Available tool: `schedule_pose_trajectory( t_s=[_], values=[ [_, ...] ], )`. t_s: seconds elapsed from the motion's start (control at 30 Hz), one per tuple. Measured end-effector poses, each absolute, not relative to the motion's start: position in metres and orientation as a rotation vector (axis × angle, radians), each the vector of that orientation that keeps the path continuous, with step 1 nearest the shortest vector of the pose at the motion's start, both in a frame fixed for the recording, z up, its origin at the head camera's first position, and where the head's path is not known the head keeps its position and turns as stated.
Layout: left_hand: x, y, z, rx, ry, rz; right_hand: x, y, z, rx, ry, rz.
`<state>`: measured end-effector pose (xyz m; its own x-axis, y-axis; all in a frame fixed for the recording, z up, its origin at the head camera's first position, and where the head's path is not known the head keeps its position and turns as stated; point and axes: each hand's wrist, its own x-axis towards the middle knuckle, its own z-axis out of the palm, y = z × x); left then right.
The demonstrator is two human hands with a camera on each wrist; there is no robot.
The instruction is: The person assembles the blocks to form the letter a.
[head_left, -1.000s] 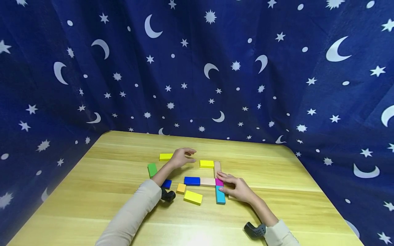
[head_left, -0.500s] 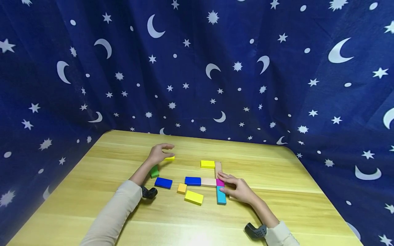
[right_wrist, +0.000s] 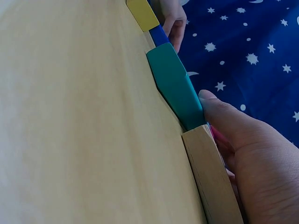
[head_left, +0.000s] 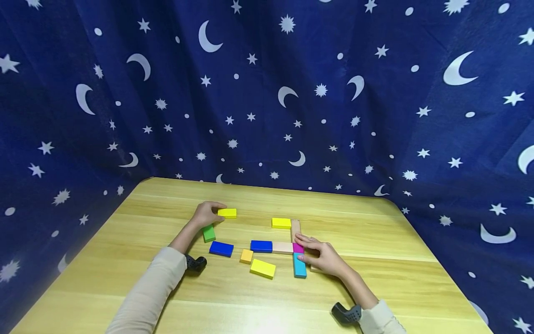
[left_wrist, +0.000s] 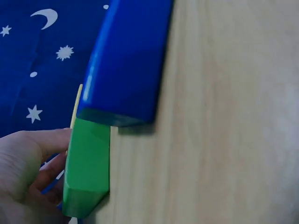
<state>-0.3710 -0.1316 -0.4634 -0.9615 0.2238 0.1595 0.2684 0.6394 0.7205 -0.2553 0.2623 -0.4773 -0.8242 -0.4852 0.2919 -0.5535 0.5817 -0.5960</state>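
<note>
My left hand (head_left: pixel 206 214) is at the left end of a yellow block (head_left: pixel 229 213), thumb on its near side and fingers on its far side, pinching it. Close below that hand lies a green block (head_left: pixel 209 234), large in the left wrist view. My right hand (head_left: pixel 325 256) rests over joined blocks, its fingers extended by a pink block (head_left: pixel 298 248) and a plain wooden block (head_left: pixel 295 227). Its thumb touches a light blue block (head_left: pixel 299 266), which looks teal in the right wrist view. Another wooden block (right_wrist: pixel 212 172) lies beside the right hand, partly hidden in the head view.
A blue block (head_left: pixel 261 246) and a wooden block (head_left: pixel 282 248) run left from the pink one. One yellow block (head_left: pixel 281 223) meets the upright wooden piece. Loose on the table (head_left: pixel 233 301) are a blue block (head_left: pixel 221 248), an orange block (head_left: pixel 246 256) and a yellow block (head_left: pixel 263 268).
The left hand has moved left from above the table's middle, then down to the far yellow block, its fingers coming to the block's sides. The right hand has stayed in place.
</note>
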Motion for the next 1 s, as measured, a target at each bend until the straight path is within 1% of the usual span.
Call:
schedule_pose_trajectory(
  t_s=[0.23,0.5,0.73,1.0],
  values=[
    [-0.369,-0.118,-0.460,-0.472,-2.786,-1.283,-0.256,0.263,-0.478,0.890,-2.711,1.082],
    [-0.369,-0.078,-0.456,-0.578,-2.744,-1.391,-0.257,0.262,-0.478,0.895,-2.708,1.085],
    [-0.368,-0.050,-0.457,-0.746,-2.775,-1.273,-0.256,0.261,-0.478,0.899,-2.698,1.089],
    [-0.367,-0.037,-0.459,-0.795,-2.800,-1.183,-0.255,0.261,-0.476,0.909,-2.690,1.086]
  ],
)
